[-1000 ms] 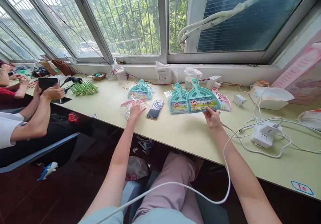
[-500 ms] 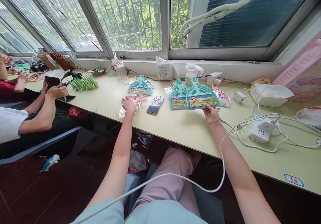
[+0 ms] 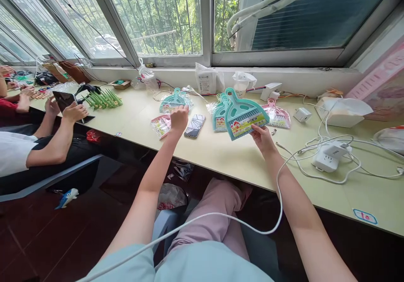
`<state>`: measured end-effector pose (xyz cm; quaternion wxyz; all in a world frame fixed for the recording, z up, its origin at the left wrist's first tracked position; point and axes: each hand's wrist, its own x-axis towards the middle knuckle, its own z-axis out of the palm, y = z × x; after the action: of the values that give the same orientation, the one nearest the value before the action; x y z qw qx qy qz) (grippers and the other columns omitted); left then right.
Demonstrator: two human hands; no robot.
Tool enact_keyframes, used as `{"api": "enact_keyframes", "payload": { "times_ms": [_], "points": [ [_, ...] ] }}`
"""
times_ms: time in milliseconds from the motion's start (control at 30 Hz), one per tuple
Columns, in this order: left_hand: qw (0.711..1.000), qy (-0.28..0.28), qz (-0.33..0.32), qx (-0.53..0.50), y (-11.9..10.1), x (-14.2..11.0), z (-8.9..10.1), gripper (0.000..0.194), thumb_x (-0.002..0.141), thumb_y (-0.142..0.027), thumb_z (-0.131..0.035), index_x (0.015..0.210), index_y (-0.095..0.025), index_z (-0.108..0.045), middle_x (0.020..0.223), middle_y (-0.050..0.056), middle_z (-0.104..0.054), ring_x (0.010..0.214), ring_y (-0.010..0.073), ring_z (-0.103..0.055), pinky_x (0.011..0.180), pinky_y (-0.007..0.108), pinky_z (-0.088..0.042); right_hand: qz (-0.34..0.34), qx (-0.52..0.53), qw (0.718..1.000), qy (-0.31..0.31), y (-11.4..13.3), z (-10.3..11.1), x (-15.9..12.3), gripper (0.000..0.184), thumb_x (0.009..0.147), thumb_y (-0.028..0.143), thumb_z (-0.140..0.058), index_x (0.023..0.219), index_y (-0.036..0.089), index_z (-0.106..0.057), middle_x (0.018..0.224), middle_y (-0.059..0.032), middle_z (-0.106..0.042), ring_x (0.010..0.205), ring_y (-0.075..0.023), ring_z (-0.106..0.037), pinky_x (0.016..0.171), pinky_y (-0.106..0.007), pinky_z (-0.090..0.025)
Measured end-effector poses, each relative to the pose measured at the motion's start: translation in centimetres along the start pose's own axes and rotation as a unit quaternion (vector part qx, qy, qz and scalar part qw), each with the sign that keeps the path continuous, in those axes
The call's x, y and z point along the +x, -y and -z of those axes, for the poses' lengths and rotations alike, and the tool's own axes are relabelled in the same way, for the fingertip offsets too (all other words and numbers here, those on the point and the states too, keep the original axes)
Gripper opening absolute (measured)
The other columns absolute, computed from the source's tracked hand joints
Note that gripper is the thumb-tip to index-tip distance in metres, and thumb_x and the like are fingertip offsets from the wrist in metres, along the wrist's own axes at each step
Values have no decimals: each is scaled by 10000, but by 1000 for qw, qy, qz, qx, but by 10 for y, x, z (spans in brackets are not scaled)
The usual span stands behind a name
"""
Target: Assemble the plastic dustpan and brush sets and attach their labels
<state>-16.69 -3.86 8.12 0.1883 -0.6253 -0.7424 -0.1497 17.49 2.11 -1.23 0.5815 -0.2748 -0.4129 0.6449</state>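
Observation:
My right hand [image 3: 262,139] pinches the lower right edge of a teal dustpan-and-brush set [image 3: 244,113] with a printed label, held tilted above the table. Behind it lies a second teal set [image 3: 218,118], partly covered. A wrapped pink set [image 3: 278,115] lies to the right of it. My left hand [image 3: 179,118] is closed over the handle end of another pink dustpan-and-brush set [image 3: 161,125], whose wide labelled end points left. Just beyond that hand lies a wrapped teal set [image 3: 175,99]. A phone [image 3: 195,126] rests on the table between my hands.
White cables and a power strip [image 3: 328,158] spread over the right side of the table [image 3: 214,153]. A white adapter [image 3: 302,114] stands nearby. Green stems [image 3: 104,99] lie at the left, near another person holding a tablet [image 3: 65,101]. One white cable [image 3: 221,215] crosses my lap.
My left hand has moved right and away from me, from lying over the pink set to closing at its handle end; its label now shows. The held teal set has shifted left and tilted.

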Motion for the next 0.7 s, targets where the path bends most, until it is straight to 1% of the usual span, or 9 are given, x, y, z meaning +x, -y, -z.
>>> {"api": "enact_keyframes", "payload": {
  "times_ms": [67,133,233,333,400,467,567,633,700],
  "points": [
    [999,-6,-40,-5,-21,6,4,292,993,-243,-353,1092,-180,-620,1007,148,-661,1013,272,-613,844,371,-460,-20,-17,999,31,2,-2,-4,313,647,309,-833,926,238,-710,1006,-29,-760,1035,-259,-698,893,-380,-601],
    [998,-12,-56,-18,-37,13,6,283,993,-243,-365,1080,-178,-626,989,141,-662,987,260,-622,815,354,-469,-45,-39,997,55,3,-3,-6,314,638,324,-841,910,223,-722,1001,-46,-762,1012,-275,-703,867,-395,-605],
    [997,-28,-57,-42,-50,23,7,263,990,-242,-391,1062,-175,-634,978,137,-663,963,247,-631,784,337,-479,-77,-66,992,76,1,-3,-5,358,614,330,-857,921,192,-734,984,-70,-765,956,-280,-715,832,-400,-607],
    [995,-42,-75,-51,-59,30,7,250,985,-226,-401,1032,-174,-641,987,137,-662,954,243,-633,768,339,-497,-89,-74,991,70,-2,-4,-3,388,593,330,-873,922,174,-739,960,-80,-767,902,-266,-723,813,-390,-603],
    [990,-50,-121,-54,-66,31,5,239,977,-196,-408,1005,-177,-645,1058,144,-659,1008,247,-622,762,339,-513,-86,-71,992,55,-4,-7,-2,385,576,336,-884,894,172,-743,940,-78,-769,874,-258,-724,800,-387,-603],
    [980,-60,-178,-67,-74,31,2,227,964,-165,-420,989,-183,-644,1184,147,-632,1107,252,-592,752,331,-533,-81,-64,994,48,-5,-9,-2,380,567,342,-889,877,174,-748,936,-75,-770,869,-255,-723,799,-386,-602],
    [960,-80,-246,-105,-89,29,-2,218,959,-163,-427,984,-183,-642,1308,137,-579,1201,255,-555,753,331,-557,-77,-52,994,59,-3,-13,-4,392,561,331,-890,894,177,-752,955,-70,-769,888,-254,-718,812,-385,-599],
    [943,-93,-293,-124,-101,27,-2,222,961,-170,-423,969,-176,-644,1304,133,-581,1207,256,-558,834,373,-558,-78,-50,993,67,-2,-15,-5,395,568,325,-886,908,176,-751,963,-70,-768,899,-254,-717,816,-384,-597],
    [921,-99,-351,-135,-112,24,0,223,956,-160,-426,952,-175,-648,1281,126,-595,1211,251,-560,979,434,-508,-74,-47,994,61,-2,-16,-6,395,578,325,-881,918,176,-747,971,-69,-766,915,-256,-715,824,-385,-595]
  ]
}}
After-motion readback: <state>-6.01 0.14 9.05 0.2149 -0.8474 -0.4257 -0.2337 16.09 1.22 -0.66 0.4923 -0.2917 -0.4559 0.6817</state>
